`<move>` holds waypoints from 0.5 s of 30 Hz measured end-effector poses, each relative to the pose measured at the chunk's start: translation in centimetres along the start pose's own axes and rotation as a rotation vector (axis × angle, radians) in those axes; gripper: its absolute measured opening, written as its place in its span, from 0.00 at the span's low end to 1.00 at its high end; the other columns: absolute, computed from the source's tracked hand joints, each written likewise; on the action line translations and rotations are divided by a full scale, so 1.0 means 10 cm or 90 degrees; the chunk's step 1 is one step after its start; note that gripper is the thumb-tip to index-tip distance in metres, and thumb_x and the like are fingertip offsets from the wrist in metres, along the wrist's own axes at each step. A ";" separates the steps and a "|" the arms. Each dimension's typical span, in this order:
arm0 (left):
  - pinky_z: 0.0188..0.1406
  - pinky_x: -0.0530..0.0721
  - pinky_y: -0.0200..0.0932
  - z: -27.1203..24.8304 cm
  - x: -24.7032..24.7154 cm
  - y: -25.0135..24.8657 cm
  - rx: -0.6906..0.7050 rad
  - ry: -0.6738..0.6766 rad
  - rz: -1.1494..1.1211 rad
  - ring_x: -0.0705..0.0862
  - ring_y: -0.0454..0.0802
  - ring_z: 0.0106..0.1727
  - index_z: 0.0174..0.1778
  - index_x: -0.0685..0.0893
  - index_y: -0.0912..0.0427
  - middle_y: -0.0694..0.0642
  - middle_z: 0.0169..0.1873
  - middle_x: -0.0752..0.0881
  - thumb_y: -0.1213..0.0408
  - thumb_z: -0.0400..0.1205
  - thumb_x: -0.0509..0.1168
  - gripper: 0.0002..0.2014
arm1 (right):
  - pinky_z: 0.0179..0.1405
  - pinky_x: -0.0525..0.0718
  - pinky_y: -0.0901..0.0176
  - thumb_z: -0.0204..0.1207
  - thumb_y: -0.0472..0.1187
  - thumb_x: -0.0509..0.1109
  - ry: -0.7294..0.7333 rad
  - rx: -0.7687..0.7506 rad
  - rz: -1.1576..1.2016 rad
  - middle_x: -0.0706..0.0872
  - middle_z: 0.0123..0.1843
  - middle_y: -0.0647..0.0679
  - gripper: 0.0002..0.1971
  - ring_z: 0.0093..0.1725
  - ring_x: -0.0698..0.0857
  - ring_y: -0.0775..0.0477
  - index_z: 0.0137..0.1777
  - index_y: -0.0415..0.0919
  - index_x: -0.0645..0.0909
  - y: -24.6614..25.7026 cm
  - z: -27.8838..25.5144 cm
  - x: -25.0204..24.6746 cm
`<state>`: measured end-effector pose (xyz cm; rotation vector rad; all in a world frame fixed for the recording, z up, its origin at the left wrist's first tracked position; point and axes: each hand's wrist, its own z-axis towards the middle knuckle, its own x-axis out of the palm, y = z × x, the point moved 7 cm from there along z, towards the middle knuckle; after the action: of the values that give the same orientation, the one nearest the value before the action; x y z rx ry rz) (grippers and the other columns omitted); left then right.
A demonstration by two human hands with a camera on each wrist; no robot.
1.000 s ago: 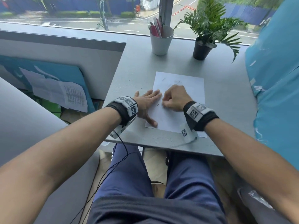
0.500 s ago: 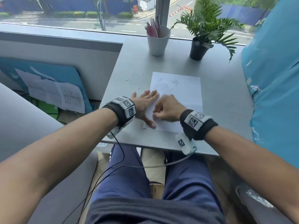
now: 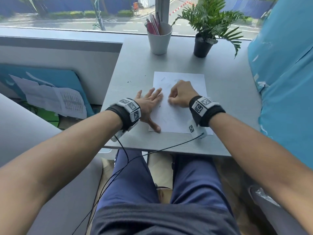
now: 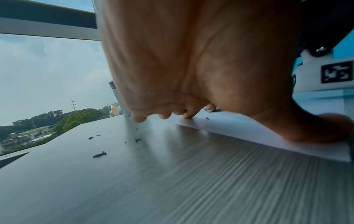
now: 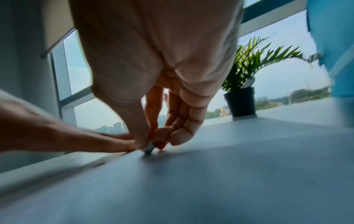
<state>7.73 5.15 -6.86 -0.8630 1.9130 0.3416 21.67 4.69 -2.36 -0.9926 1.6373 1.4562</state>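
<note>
Pinching a grey stub [image 5: 149,149], right hand [image 3: 182,95] touches smooth paper [image 3: 177,119].

1. Your white rectangular paper sheet [image 3: 179,106] carried faint grey smudges near its far end.
2. The small grey stub [image 5: 149,149] pinched in your right hand [image 5: 153,68] was a dull, metallic grey.
3. The grey laminate desk [image 3: 228,102] showed a fine streaked grain, dotted with dark crumbs [image 4: 99,154].
4. Your black fabric wristbands [image 3: 213,114] bore white blocks printed with black-and-white square codes.
5. The white tapered cup [image 3: 160,43] held pink and pale pens [image 3: 152,27].
6. The black round plant pot [image 3: 202,46] carried bright green fronds [image 3: 211,19].
7. The bright blue panel [image 3: 284,82] stood on your right.
8. Your navy trousers [image 3: 194,180] met a dark grey shirt [image 3: 152,221], crossed by a thin black cable [image 3: 123,160].
</note>
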 end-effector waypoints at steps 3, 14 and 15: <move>0.82 0.34 0.66 0.03 -0.01 0.00 0.017 0.003 0.021 0.32 0.48 0.85 0.86 0.32 0.60 0.54 0.85 0.31 0.22 0.56 0.72 0.77 | 0.46 0.78 0.67 0.68 0.38 0.74 0.003 -0.002 -0.002 0.85 0.37 0.48 0.05 0.48 0.82 0.49 0.39 0.39 0.91 0.02 0.01 0.07; 0.82 0.35 0.69 0.03 0.02 -0.03 -0.009 0.064 0.006 0.29 0.49 0.84 0.84 0.27 0.51 0.51 0.83 0.26 0.25 0.58 0.74 0.75 | 0.33 0.76 0.72 0.67 0.39 0.79 0.111 -0.068 0.037 0.90 0.35 0.49 0.04 0.30 0.82 0.59 0.40 0.40 0.92 0.19 -0.20 0.15; 0.81 0.35 0.70 0.03 0.01 -0.03 -0.009 0.063 0.000 0.30 0.49 0.85 0.85 0.28 0.51 0.51 0.83 0.26 0.25 0.58 0.74 0.75 | 0.35 0.78 0.69 0.66 0.40 0.78 0.063 -0.042 0.034 0.91 0.37 0.46 0.05 0.32 0.83 0.56 0.40 0.39 0.92 0.08 -0.09 0.03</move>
<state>8.14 5.03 -7.08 -0.9048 2.0033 0.3181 20.83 3.85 -2.14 -1.0805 1.7063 1.5270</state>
